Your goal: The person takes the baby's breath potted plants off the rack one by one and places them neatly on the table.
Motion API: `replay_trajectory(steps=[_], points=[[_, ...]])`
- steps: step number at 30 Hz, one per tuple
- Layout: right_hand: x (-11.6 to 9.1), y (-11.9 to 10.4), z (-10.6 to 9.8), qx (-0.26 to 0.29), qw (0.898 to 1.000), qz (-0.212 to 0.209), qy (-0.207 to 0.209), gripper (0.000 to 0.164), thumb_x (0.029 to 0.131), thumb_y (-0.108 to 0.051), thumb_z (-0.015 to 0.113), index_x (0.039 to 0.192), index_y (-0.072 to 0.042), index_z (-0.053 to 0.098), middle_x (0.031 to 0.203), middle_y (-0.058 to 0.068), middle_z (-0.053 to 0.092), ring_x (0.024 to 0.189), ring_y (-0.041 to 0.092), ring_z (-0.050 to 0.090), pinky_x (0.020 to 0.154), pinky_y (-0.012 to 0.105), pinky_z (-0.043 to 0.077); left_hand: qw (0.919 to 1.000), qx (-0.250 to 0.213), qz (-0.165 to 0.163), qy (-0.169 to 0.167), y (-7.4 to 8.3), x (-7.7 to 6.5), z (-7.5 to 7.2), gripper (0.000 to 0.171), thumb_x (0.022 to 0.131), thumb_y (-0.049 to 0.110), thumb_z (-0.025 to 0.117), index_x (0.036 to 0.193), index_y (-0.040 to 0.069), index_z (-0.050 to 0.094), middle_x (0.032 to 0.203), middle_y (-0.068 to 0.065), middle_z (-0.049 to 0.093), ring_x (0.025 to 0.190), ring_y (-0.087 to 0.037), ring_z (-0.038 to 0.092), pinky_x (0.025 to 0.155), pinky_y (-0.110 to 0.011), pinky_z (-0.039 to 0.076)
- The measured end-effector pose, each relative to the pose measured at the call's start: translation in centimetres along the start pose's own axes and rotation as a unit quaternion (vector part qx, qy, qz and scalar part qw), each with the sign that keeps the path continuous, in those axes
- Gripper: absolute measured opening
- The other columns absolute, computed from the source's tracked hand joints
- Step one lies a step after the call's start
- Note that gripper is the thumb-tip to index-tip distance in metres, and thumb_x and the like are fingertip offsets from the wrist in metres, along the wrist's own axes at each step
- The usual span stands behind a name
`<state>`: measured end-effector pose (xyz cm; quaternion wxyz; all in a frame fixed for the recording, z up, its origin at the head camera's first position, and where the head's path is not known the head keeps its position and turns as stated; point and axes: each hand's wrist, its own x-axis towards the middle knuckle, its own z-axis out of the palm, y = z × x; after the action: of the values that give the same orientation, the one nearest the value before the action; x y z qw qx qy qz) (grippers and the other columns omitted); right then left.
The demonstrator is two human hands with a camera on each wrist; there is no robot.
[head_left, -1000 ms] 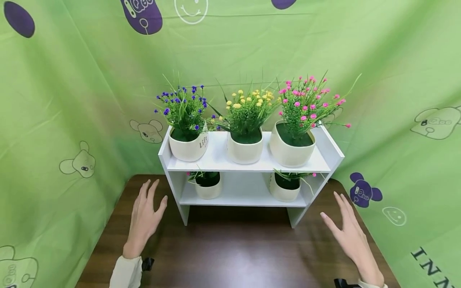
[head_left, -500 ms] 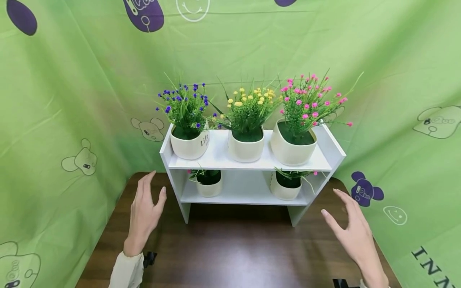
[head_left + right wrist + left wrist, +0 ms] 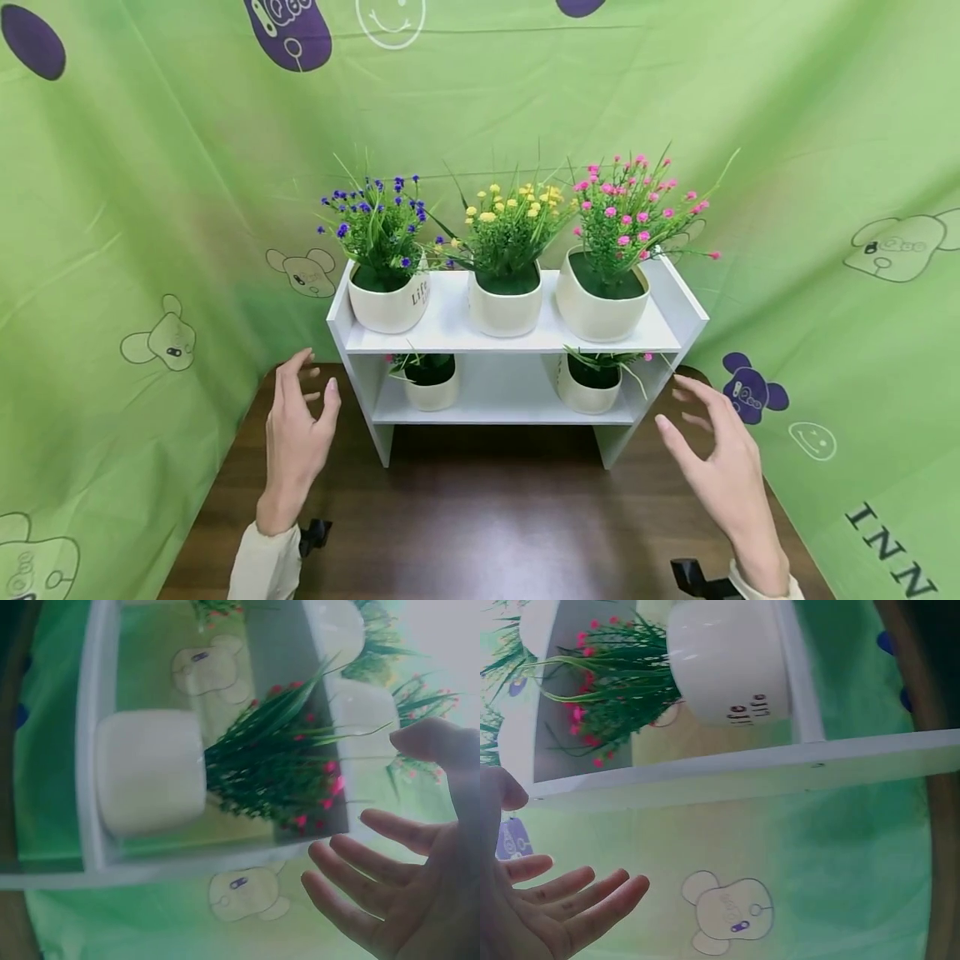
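A white two-tier shelf [image 3: 517,400] stands on the brown table. On its top board are a blue-flowered potted plant [image 3: 386,300], a yellow-flowered one [image 3: 506,308] and a pink-flowered one [image 3: 602,308]. Two smaller potted plants, left [image 3: 432,392] and right [image 3: 590,393], sit on the lower board; the upper board partly hides their leaves. My left hand [image 3: 296,442] hovers just left of the shelf, thumb apart from loosely bent fingers, holding nothing. Beyond the shelf's right side, my right hand [image 3: 720,462] is likewise spread and holds nothing. Both wrist views show pink flowers on the lower plants.
A green printed cloth [image 3: 480,92] hangs behind and on both sides of the table. The brown tabletop [image 3: 487,517] extends in front of the shelf. Dark straps [image 3: 315,536] are on both wrists.
Both hands stay beside the shelf and their fingers have bent a little more. My right hand has shifted slightly up and left. The shelf and pots keep their places.
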<state>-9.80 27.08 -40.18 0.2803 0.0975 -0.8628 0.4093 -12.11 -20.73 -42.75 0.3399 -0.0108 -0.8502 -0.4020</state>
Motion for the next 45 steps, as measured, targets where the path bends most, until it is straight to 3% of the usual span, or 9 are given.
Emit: replay_trajectory(steps=[3,7,10,21,25,30,33,42,45], points=[[0.4,-0.7,0.1,0.022,1.000,-0.015,0.009,0.065,0.088,0.007,0.079,0.148,-0.007,0.059,0.132,-0.014,0.062,0.117,-0.005,0.058,0.095,0.007,0.044,0.9999,-0.011,0.002,0.003,0.6,0.5,0.1,0.053,0.102,0.010,0.064,0.151,0.002,0.045,0.142,-0.020,0.055,0.117,-0.033,0.065,0.085,-0.019,0.053],[1.0,-1.8,0.2,0.046,0.998,-0.028,0.018,0.065,0.086,0.013,0.077,0.146,-0.003,0.059,0.133,-0.014,0.062,0.119,0.001,0.061,0.095,0.010,0.048,0.9996,-0.028,0.009,0.005,1.6,1.4,0.5,0.052,0.102,0.007,0.063,0.150,0.002,0.043,0.143,-0.019,0.055,0.113,-0.035,0.067,0.085,-0.033,0.060],[1.5,-2.5,0.5,0.058,0.997,-0.043,0.023,0.064,0.086,0.015,0.075,0.146,-0.001,0.059,0.133,-0.015,0.063,0.119,0.003,0.063,0.095,0.012,0.049,0.9991,-0.034,0.023,0.011,2.2,2.0,0.7,0.051,0.102,0.005,0.062,0.149,0.000,0.043,0.142,-0.021,0.054,0.112,-0.037,0.068,0.082,-0.052,0.060],[2.4,-4.7,2.3,0.093,0.992,-0.083,0.024,0.065,0.084,0.017,0.076,0.144,-0.002,0.061,0.132,0.005,0.067,0.119,0.006,0.063,0.094,0.013,0.049,0.9971,-0.058,0.043,0.022,3.8,4.2,1.3,0.052,0.102,0.003,0.063,0.149,-0.001,0.040,0.142,-0.027,0.053,0.113,-0.041,0.068,0.076,-0.054,0.062],[2.9,-5.3,3.1,0.103,0.990,-0.088,0.027,0.063,0.084,0.016,0.077,0.143,-0.002,0.062,0.130,0.009,0.067,0.118,0.008,0.063,0.093,0.013,0.050,0.9970,-0.056,0.046,0.027,4.0,4.5,1.5,0.051,0.102,0.002,0.063,0.148,0.000,0.042,0.141,-0.025,0.055,0.112,-0.039,0.069,0.072,-0.047,0.063],[3.6,-6.4,3.5,0.108,0.991,-0.078,0.029,0.057,0.088,0.013,0.075,0.142,-0.003,0.063,0.130,0.014,0.068,0.118,0.008,0.063,0.092,0.013,0.051,0.9963,-0.054,0.051,0.043,4.0,4.6,1.6,0.049,0.101,0.000,0.064,0.146,0.000,0.046,0.139,-0.025,0.057,0.108,-0.038,0.070,0.070,-0.017,0.056],[4.2,-6.9,3.7,0.112,0.991,-0.060,0.038,0.053,0.091,0.009,0.074,0.142,-0.003,0.063,0.130,0.014,0.068,0.116,0.009,0.065,0.091,0.014,0.052,0.9954,-0.058,0.058,0.049,3.9,4.6,1.7,0.048,0.100,-0.002,0.064,0.145,-0.002,0.047,0.137,-0.026,0.059,0.106,-0.039,0.071,0.069,-0.008,0.048],[6.0,-7.1,4.2,0.134,0.988,-0.012,0.076,0.054,0.094,0.006,0.072,0.145,0.001,0.057,0.141,0.010,0.062,0.121,0.013,0.063,0.090,0.016,0.053,0.9932,-0.055,0.085,0.058,4.1,4.3,1.5,0.046,0.099,-0.006,0.065,0.142,-0.004,0.050,0.132,-0.027,0.062,0.099,-0.038,0.071,0.065,-0.008,0.048],[6.0,-7.1,4.1,0.128,0.987,-0.005,0.092,0.055,0.093,0.006,0.073,0.145,0.001,0.057,0.142,0.010,0.061,0.122,0.011,0.061,0.088,0.013,0.053,0.9932,-0.053,0.089,0.053,4.2,4.1,1.6,0.047,0.098,-0.007,0.066,0.142,-0.004,0.051,0.131,-0.026,0.062,0.098,-0.037,0.071,0.064,-0.015,0.053]])
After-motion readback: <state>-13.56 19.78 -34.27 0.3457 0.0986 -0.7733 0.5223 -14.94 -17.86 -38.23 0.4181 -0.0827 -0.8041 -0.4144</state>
